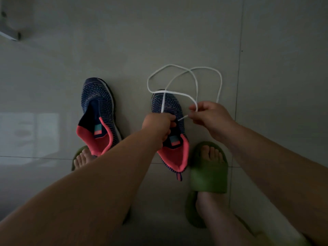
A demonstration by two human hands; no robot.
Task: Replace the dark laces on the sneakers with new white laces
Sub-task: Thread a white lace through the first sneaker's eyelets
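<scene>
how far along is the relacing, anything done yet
Done: both sneakers show no dark laces. In hand: the left hand grips the right sneaker while the right hand pinches the white lace tip at its eyelets; most of the lace loops loose on the floor. Left: lacing this shoe, then the left sneaker, still bare.

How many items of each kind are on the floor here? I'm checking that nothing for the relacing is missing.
Sneakers: 2, the left sneaker with no lace in it and the right sneaker under both hands
White laces: 1, the white lace, its tip pinched by the right hand
Green slippers: 2, the left slipper and the right slipper
Total: 5
</scene>
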